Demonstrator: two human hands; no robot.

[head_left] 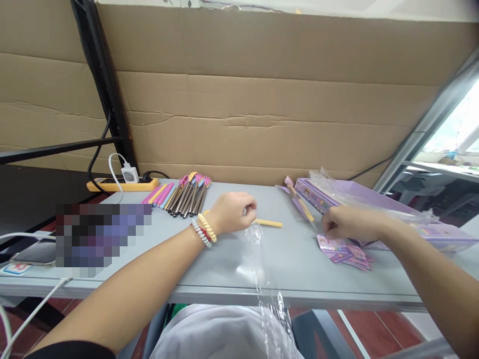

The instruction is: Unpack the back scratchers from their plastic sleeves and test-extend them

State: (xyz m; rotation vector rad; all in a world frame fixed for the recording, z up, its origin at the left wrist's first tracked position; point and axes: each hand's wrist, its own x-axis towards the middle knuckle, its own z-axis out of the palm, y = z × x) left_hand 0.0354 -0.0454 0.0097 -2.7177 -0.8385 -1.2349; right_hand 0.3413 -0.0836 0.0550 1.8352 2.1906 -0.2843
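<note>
My left hand (232, 213) is closed over the middle of the table, its fingers curled on the top of a long clear plastic strip (258, 269). The strip hangs over the table's front edge onto the lap. A yellow pen barrel (270, 223) sticks out to the right beside those fingers; whether they touch it is hidden. My right hand (342, 223) is closed, fingertips down at the upper edge of a small pile of purple printed cards (350, 253). Just left of it lies a clear-wrapped pen with a purple card (299, 201).
Several metallic pen parts with colourful tops (190, 194) lie at the back left, beside coloured barrels (159, 194). Behind them is a yellow power strip (121, 185). A purple box (352, 192) with clear plastic on it stands right. Cardboard (277, 104) closes off the back.
</note>
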